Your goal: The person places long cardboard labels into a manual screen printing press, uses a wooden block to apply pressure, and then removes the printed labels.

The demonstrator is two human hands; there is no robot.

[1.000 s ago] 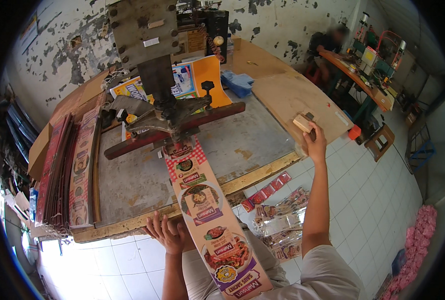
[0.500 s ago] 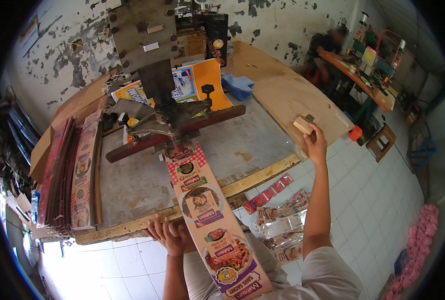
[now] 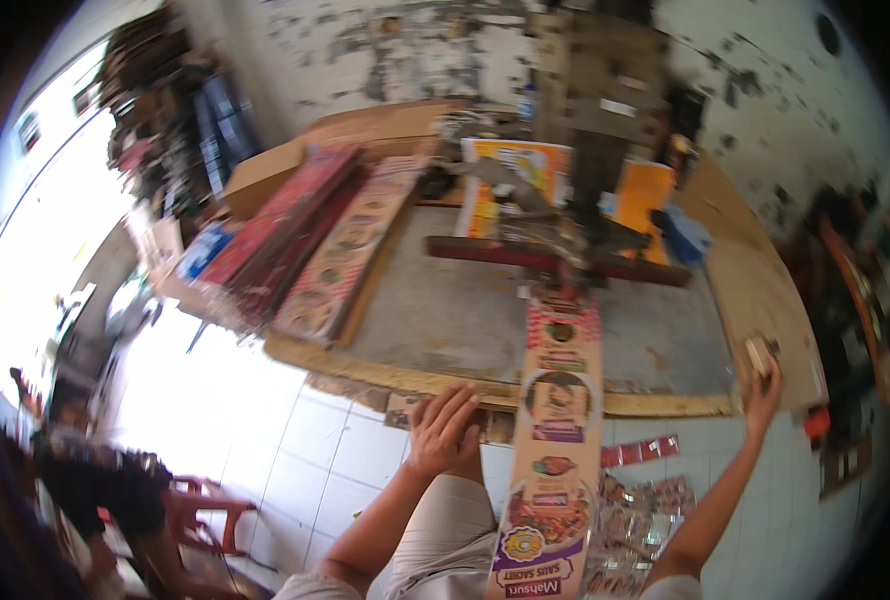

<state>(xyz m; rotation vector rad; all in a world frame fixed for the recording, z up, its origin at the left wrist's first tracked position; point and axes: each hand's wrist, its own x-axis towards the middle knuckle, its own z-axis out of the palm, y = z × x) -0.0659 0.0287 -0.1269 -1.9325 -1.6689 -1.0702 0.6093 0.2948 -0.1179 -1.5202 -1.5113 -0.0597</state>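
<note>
A long printed cardboard strip (image 3: pixel 562 460), with food pictures and a red checked band, runs from under the press's dark red crossbar (image 3: pixel 480 250) over the table's front edge toward my lap. My left hand (image 3: pixel 445 430) is left of the strip by the wooden table edge, fingers stretched out and holding nothing. Far to the right, my right hand (image 3: pixel 763 398) has its fingers closed on a small wooden block (image 3: pixel 758 354) with a dark part on its side, at the brown board's edge. The strip's far end is hidden beneath the crossbar.
The dark metal press (image 3: pixel 600 130) rises behind the grey tabletop (image 3: pixel 415 310). Stacked red strips (image 3: pixel 285 220) and a printed strip (image 3: pixel 350 250) lie on the left. Clear-wrapped packs (image 3: pixel 640 530) are on the tiled floor. Another person (image 3: pixel 115 490) is at lower left near a red stool (image 3: pixel 210 515).
My view has swung left, so the table and press appear farther right. The left hand's fingers are now stretched flatter by the table edge. My right hand is still at the wooden block.
</note>
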